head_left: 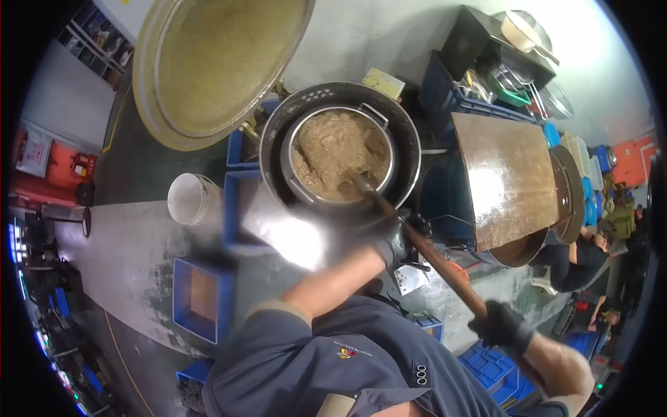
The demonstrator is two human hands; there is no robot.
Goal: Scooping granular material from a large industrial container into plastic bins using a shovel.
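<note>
Both my hands wear dark gloves and are closed round a long wooden-handled tool (448, 271). Nearer the pot, my left hand (397, 240) grips the shaft; farther back, at the lower right, my right hand (506, 326) holds its other end. The tool slants down to the left, its working end sunk in a thick brown mash (333, 149), so its shape is hidden. That mash fills much of a round metal pot (299, 187) with side handles. Around the pot is a larger dark vat (269, 153) with a row of holes along its far rim.
A big round lid (222, 62) stands tilted at the upper left. On the floor to the left are a white bucket (186, 199) and blue crates (201, 299). A brown board (507, 181) covers part of another vat at right. Beyond it sits a person (583, 260).
</note>
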